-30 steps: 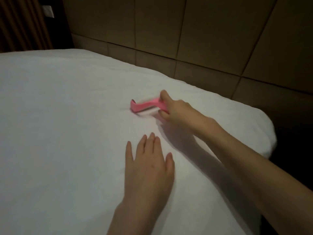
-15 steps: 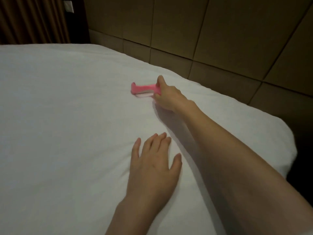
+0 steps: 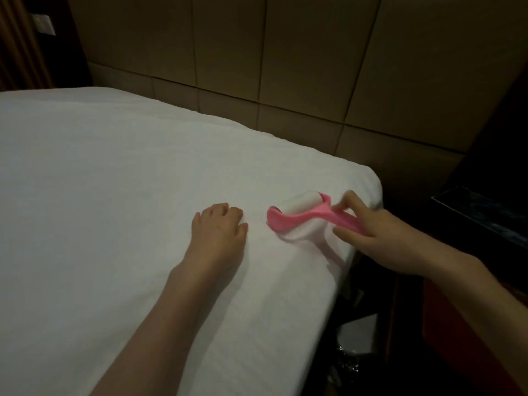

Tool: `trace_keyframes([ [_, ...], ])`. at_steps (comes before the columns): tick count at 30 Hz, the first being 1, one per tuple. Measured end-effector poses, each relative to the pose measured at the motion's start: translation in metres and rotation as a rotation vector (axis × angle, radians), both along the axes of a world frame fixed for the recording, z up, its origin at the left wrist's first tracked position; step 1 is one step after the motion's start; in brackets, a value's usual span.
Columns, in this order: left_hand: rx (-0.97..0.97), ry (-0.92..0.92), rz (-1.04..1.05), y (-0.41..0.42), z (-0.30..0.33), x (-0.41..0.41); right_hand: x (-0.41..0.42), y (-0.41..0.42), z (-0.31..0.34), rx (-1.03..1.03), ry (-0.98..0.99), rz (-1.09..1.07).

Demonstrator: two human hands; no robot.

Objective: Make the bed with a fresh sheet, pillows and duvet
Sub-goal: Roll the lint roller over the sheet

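The left hand (image 3: 218, 234) lies palm down on the sheet (image 3: 100, 195), fingers bent a little at the tips and holding nothing. The right hand (image 3: 380, 238) grips the pink handle of a lint roller (image 3: 300, 214), thumb on top and fingers under it. The roller's white drum rests on the sheet just right of the left hand, near the bed's right corner.

The sheet is white and lies smooth over the mattress, with slight creases beside the roller. Behind the bed stands a headboard (image 3: 285, 67) of tan padded panels. A brown curtain (image 3: 17, 52) hangs at the far left, with a pale wall switch (image 3: 43, 24) next to it. Right of the bed sits a dark nightstand (image 3: 485, 210); below the corner, dim shiny things lie on the floor, too dark to tell.

Half a second ago the roller was farther up the bed toward the headboard, with the arm stretched out; now it is close to the corner. The left hand's fingers were flat and spread; now they are drawn in.

No writing can be read.
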State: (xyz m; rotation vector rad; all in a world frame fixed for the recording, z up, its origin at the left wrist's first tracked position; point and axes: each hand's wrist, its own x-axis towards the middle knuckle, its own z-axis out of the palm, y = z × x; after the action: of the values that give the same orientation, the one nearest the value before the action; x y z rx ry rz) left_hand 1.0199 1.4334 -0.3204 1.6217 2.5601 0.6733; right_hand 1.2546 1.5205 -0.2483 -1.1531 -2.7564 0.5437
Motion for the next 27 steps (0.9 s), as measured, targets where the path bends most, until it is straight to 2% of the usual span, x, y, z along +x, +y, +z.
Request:
trace_keyframes([
  [5, 0.013, -0.029, -0.005, 0.0, 0.003, 0.013, 0.059, -0.042, -0.006, 0.01, 0.02, -0.123],
  [10, -0.077, 0.014, -0.048, -0.002, 0.001, 0.024, 0.047, -0.025, -0.019, 0.083, -0.044, -0.279],
  [13, -0.112, 0.025, -0.067, 0.002, 0.001, 0.027, 0.014, 0.017, -0.015, 0.066, -0.026, -0.314],
  [18, -0.116, 0.054, -0.076, 0.01, 0.002, 0.018, -0.082, 0.105, -0.022, 0.176, 0.005, -0.324],
  [22, -0.051, 0.094, -0.063, 0.014, -0.009, 0.012, -0.154, 0.177, -0.019, 0.181, 0.038, -0.394],
  [27, -0.028, 0.066, -0.097, 0.018, -0.016, 0.001, -0.208, 0.216, -0.009, 0.135, 0.016, -0.447],
])
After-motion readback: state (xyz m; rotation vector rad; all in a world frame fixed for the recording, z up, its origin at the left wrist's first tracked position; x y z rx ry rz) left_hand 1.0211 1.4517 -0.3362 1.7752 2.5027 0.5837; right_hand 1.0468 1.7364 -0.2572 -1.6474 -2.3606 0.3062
